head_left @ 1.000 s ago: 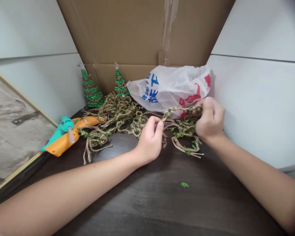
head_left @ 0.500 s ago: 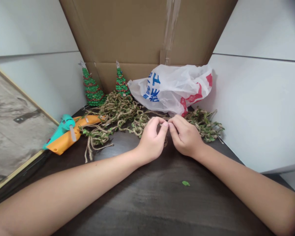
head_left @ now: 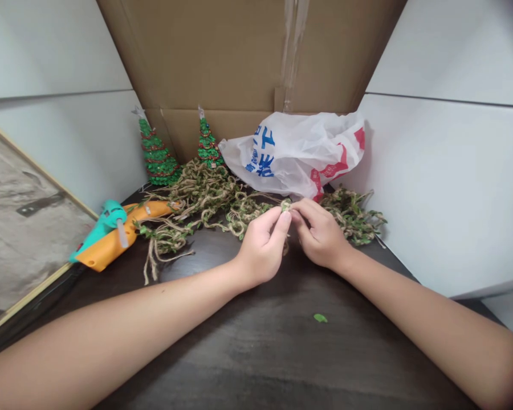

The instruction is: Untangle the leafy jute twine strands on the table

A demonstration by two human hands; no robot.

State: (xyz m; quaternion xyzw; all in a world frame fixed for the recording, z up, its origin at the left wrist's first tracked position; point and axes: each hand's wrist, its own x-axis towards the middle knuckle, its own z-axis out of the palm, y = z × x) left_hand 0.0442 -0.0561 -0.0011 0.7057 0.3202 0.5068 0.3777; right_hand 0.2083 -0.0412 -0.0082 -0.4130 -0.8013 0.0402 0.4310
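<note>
A tangle of jute twine with small green leaves (head_left: 205,196) lies across the back of the dark wooden table (head_left: 256,353). My left hand (head_left: 263,242) and my right hand (head_left: 320,233) meet at the middle, both pinching the same strand of leafy twine between thumb and fingertips. A second heap of the leafy twine (head_left: 354,213) lies just right of my right hand, against the white wall.
An orange and teal glue gun (head_left: 111,236) lies at the left. Two small green sequin trees (head_left: 156,156) (head_left: 208,145) stand before a cardboard sheet (head_left: 248,57). A white plastic bag (head_left: 297,154) lies behind the twine. A framed board (head_left: 21,228) leans at left. One loose green leaf (head_left: 320,318) lies near me.
My right hand set down the bundle of twine it held up at the right, then came left to meet my left hand on one strand.
</note>
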